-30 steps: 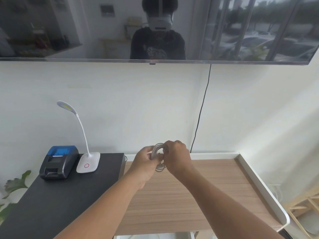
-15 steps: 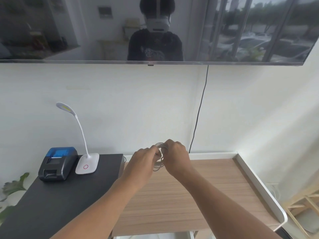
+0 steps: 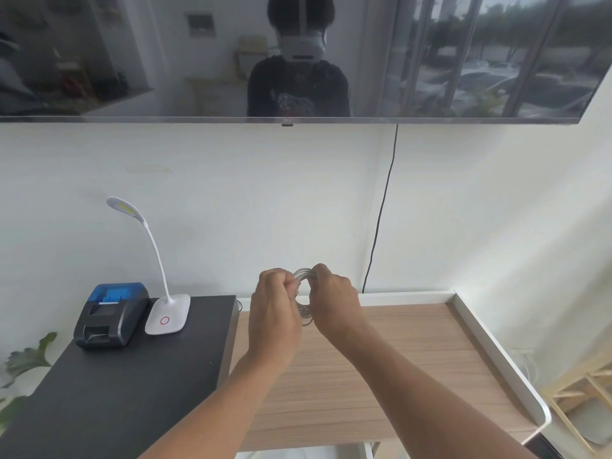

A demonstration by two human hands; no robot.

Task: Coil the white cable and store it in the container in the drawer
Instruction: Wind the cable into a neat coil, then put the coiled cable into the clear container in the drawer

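Note:
The white cable [image 3: 304, 275] is wound into a small coil of several loops, held in the air above the back of the wooden desk top [image 3: 381, 369]. My left hand [image 3: 274, 309] grips the coil's left side with curled fingers. My right hand [image 3: 332, 301] pinches the coil's right side at the top. The lower loops show between the two hands. No drawer or container is visible; only a white edge shows below the desk's front.
A black cabinet top [image 3: 126, 385] on the left carries a blue-and-black printer [image 3: 111, 314] and a white gooseneck lamp [image 3: 167, 313]. A black cord [image 3: 381, 213] hangs down the wall from the screen [image 3: 298, 58]. A white raised rim [image 3: 496, 352] bounds the desk's right side.
Both hands stay together on the coil and shift slightly; the left hand's fingers have curled tighter round the loops. The view has drifted a little.

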